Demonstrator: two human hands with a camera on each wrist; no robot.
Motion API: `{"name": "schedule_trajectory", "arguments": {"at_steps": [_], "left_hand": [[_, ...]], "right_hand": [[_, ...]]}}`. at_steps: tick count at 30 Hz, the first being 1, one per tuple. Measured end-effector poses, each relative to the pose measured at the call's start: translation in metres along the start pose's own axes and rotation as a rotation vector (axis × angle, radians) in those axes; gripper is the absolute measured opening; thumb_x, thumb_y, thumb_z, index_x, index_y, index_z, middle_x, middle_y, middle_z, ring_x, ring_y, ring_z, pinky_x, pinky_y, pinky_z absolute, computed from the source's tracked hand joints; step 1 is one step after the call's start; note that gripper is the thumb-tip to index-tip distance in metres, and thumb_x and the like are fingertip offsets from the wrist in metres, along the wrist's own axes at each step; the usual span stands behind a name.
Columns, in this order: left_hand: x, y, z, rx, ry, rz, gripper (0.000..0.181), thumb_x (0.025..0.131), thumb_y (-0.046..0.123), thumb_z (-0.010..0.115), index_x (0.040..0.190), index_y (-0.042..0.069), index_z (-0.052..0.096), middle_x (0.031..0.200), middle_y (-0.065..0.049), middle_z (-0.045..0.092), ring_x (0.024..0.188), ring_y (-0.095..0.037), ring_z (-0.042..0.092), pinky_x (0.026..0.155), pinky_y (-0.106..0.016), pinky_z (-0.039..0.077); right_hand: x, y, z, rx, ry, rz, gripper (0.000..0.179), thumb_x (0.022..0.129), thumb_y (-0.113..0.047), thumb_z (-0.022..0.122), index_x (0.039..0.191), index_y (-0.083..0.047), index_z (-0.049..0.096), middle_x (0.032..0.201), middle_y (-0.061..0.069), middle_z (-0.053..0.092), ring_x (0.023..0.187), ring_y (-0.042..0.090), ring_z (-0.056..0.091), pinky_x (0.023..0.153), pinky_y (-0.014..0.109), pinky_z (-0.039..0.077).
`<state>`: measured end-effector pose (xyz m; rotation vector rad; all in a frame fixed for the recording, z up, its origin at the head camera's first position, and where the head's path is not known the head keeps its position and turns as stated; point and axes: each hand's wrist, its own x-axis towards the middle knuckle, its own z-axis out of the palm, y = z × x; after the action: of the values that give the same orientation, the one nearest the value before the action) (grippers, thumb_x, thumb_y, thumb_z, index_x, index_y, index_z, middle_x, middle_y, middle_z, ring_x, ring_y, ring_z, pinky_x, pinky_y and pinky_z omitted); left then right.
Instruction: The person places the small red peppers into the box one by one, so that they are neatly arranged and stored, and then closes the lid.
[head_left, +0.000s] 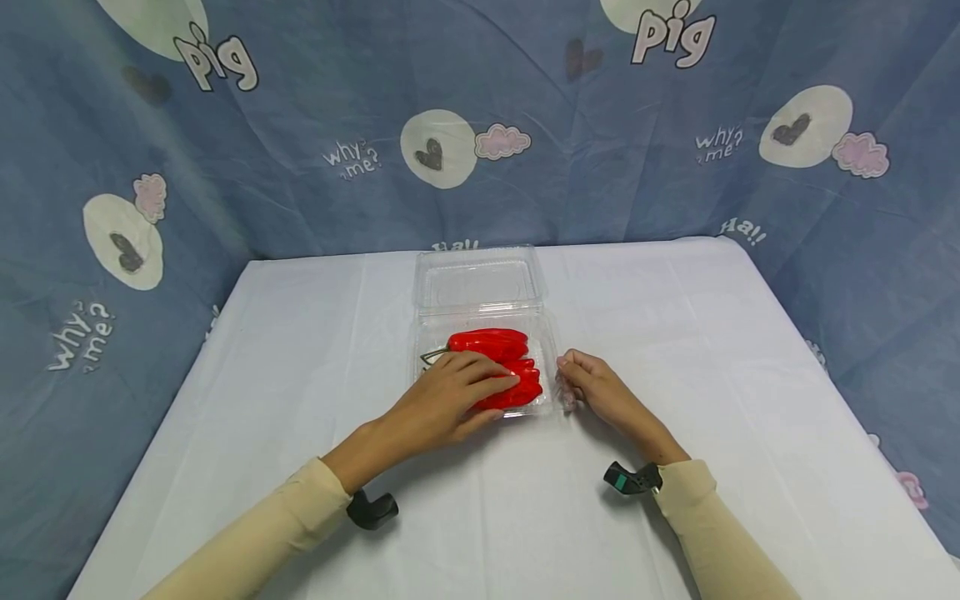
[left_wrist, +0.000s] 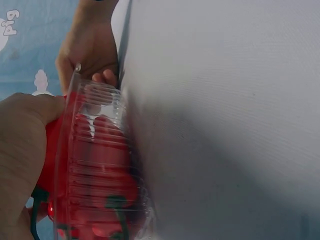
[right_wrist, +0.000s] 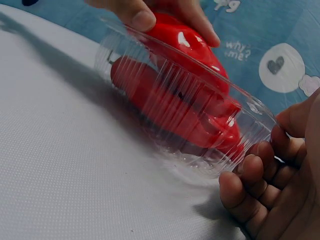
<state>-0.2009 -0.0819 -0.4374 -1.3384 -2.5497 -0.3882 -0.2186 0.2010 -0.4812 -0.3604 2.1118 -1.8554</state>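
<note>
A clear plastic clamshell box [head_left: 480, 281] lies on the table with its lid folded back and several red peppers inside. My left hand [head_left: 450, 390] reaches over the box and grips a red pepper [head_left: 527, 392], thumb on the near side and fingers across the top. Behind it another red pepper [head_left: 491, 340] shows in the head view. At the box's right edge, my right hand [head_left: 596, 387] pinches the rim between thumb and forefinger, its other fingers curled beside the wall. Through the wall, the right wrist view shows a lower pepper [right_wrist: 132, 82]; green stems [left_wrist: 117, 201] appear in the left wrist view.
A white cloth covers the table [head_left: 675, 333]. Behind and beside it hangs a blue printed curtain [head_left: 585, 167]. A dark wrist device [head_left: 372, 510] sits at the left wrist, and another device [head_left: 632, 478] at the right wrist.
</note>
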Motion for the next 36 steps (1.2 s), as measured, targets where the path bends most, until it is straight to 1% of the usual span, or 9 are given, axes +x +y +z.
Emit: {"name": "schedule_trajectory", "arguments": {"at_steps": [3, 7, 14, 21, 26, 28, 31, 33, 36], "left_hand": [[0.0, -0.001, 0.002, 0.028, -0.001, 0.016, 0.051, 0.094, 0.039, 0.069, 0.141, 0.023, 0.06, 0.137, 0.003, 0.06, 0.129, -0.02, 0.049, 0.112, -0.043, 0.035], [-0.001, -0.003, 0.006, 0.074, -0.018, 0.035, 0.051, 0.098, 0.04, 0.061, 0.146, 0.022, 0.056, 0.144, -0.001, 0.055, 0.135, -0.023, 0.044, 0.115, -0.047, 0.032], [-0.002, -0.005, 0.01, 0.141, -0.059, 0.019, 0.053, 0.101, 0.043, 0.053, 0.15, 0.023, 0.05, 0.154, -0.003, 0.047, 0.143, -0.025, 0.037, 0.119, -0.051, 0.025], [-0.003, -0.005, 0.012, 0.235, -0.111, 0.034, 0.058, 0.102, 0.045, 0.048, 0.156, 0.022, 0.04, 0.16, -0.003, 0.038, 0.147, -0.026, 0.03, 0.122, -0.052, 0.018], [-0.002, -0.004, 0.013, 0.269, -0.131, 0.055, 0.063, 0.101, 0.048, 0.048, 0.158, 0.021, 0.036, 0.162, -0.003, 0.033, 0.149, -0.027, 0.027, 0.123, -0.053, 0.014], [-0.001, -0.003, 0.013, 0.25, -0.133, 0.055, 0.063, 0.101, 0.048, 0.049, 0.157, 0.021, 0.038, 0.162, -0.003, 0.034, 0.149, -0.027, 0.027, 0.123, -0.053, 0.014], [0.0, -0.003, 0.009, 0.178, -0.11, 0.033, 0.058, 0.101, 0.046, 0.049, 0.153, 0.022, 0.045, 0.16, -0.002, 0.037, 0.147, -0.026, 0.029, 0.122, -0.053, 0.016], [0.003, -0.005, 0.004, 0.104, -0.067, 0.008, 0.052, 0.102, 0.044, 0.049, 0.149, 0.021, 0.051, 0.156, -0.001, 0.042, 0.145, -0.024, 0.032, 0.122, -0.051, 0.018], [0.008, -0.012, -0.007, 0.0, 0.017, -0.045, 0.044, 0.103, 0.041, 0.049, 0.14, 0.02, 0.059, 0.147, 0.001, 0.05, 0.139, -0.022, 0.038, 0.119, -0.047, 0.023]], "right_hand": [[0.0, 0.0, 0.0, 0.006, 0.006, 0.003, 0.033, 0.108, -0.021, 0.044, 0.087, 0.004, 0.046, 0.069, 0.004, 0.047, 0.06, 0.014, 0.048, 0.056, 0.024, 0.038], [0.0, 0.0, 0.0, 0.003, 0.008, -0.004, 0.032, 0.108, -0.019, 0.045, 0.086, 0.004, 0.046, 0.068, 0.004, 0.046, 0.06, 0.014, 0.047, 0.056, 0.024, 0.038], [0.001, 0.0, 0.001, -0.029, 0.008, -0.009, 0.033, 0.108, -0.02, 0.045, 0.085, 0.003, 0.046, 0.067, 0.003, 0.045, 0.059, 0.014, 0.045, 0.055, 0.025, 0.036], [0.002, -0.001, 0.002, -0.006, -0.005, -0.021, 0.033, 0.108, -0.018, 0.044, 0.086, 0.007, 0.046, 0.068, 0.005, 0.047, 0.058, 0.015, 0.049, 0.055, 0.024, 0.038], [0.001, 0.001, 0.0, -0.009, 0.003, -0.018, 0.031, 0.108, -0.019, 0.044, 0.086, 0.004, 0.048, 0.068, 0.003, 0.048, 0.058, 0.013, 0.05, 0.055, 0.024, 0.039], [0.0, 0.002, 0.0, -0.007, 0.007, -0.013, 0.031, 0.108, -0.019, 0.044, 0.086, 0.003, 0.048, 0.069, 0.003, 0.048, 0.058, 0.013, 0.05, 0.055, 0.023, 0.039], [0.0, 0.002, -0.001, -0.01, 0.004, -0.002, 0.03, 0.108, -0.019, 0.044, 0.087, 0.002, 0.048, 0.069, 0.004, 0.048, 0.06, 0.014, 0.049, 0.055, 0.023, 0.039], [0.0, 0.002, -0.001, -0.012, 0.002, 0.003, 0.03, 0.108, -0.02, 0.044, 0.087, 0.002, 0.048, 0.07, 0.005, 0.048, 0.06, 0.014, 0.049, 0.056, 0.023, 0.039], [-0.001, 0.001, -0.002, -0.023, -0.001, 0.0, 0.032, 0.109, -0.021, 0.044, 0.088, 0.002, 0.048, 0.07, 0.005, 0.048, 0.06, 0.014, 0.05, 0.056, 0.023, 0.038]]}}
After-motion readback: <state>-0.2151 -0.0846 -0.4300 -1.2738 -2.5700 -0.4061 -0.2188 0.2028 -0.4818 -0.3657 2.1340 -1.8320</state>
